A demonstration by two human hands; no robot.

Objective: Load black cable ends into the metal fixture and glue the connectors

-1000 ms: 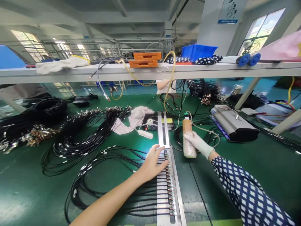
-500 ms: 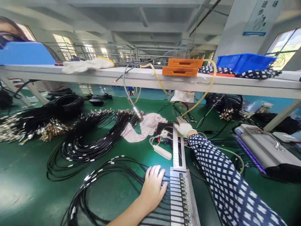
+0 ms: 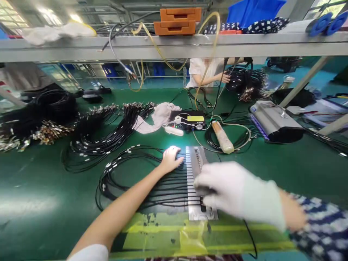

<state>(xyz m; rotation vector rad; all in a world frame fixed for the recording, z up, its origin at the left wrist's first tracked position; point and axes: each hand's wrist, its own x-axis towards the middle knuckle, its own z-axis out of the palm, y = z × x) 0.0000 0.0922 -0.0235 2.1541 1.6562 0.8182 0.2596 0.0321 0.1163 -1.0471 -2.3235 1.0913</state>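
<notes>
My bare left hand [image 3: 171, 159] rests with fingers stretched out and thumb apart on black cables [image 3: 163, 185], just left of a metal fixture [image 3: 191, 214]. The cables run side by side into the slots along the fixture's left edge. A grey slotted metal plate [image 3: 198, 168] lies over the fixture, and small connector ends show through its slot. My gloved right hand [image 3: 228, 188], blurred, is over the fixture's near right part. Its fingers are curled round something dark that I cannot make out.
Bundled black cables [image 3: 108, 141] and a pale cloth [image 3: 160, 117] lie at left and back. Behind the fixture are a black control box [image 3: 195, 125], a wrapped handle tool [image 3: 223, 137] and a grey machine [image 3: 277, 119]. A shelf [image 3: 122, 47] crosses overhead; a co-worker [image 3: 203, 72] handles cables beyond.
My right hand has come from the far end of the slotted plate back to the near part of the fixture. The plate now lies over the fixture. The view has tipped down.
</notes>
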